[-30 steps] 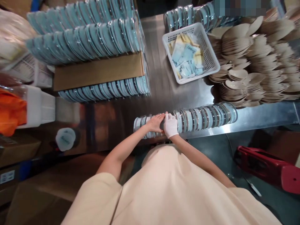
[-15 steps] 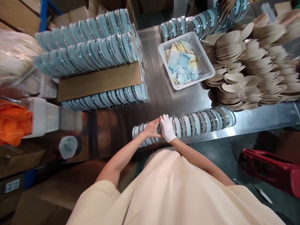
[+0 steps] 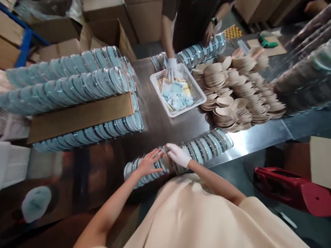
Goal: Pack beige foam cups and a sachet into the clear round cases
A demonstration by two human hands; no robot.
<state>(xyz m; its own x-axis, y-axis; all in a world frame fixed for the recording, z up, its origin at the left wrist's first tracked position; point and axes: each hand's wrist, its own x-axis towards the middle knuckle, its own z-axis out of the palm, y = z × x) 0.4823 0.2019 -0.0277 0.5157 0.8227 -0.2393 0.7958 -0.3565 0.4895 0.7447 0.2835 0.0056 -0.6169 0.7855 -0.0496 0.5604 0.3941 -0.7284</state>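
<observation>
**2 hands splitting a row of clear lidded containers at the surface edge**

The bare left hand (image 3: 149, 162) lies spread, fingers fanned flat on the left part of the row of clear lidded containers (image 3: 181, 155); the white-gloved right hand (image 3: 178, 155) curls over the row just beside it, fingers closed onto 1 container rim at the break between the 2 parts. The row lies on its side along the near edge of the steel surface (image 3: 258, 136), its right part running up toward the stacked paper bowls (image 3: 238, 96); the white basket of sachets (image 3: 178, 94) sits beyond, where a co-worker's gloved hand (image 3: 171, 69) reaches in.

Risk, as I judge it: the row sits close to the edge and is round, so an uneven push could roll or spill the left part off toward the floor; the loose right part could fan apart too.
</observation>
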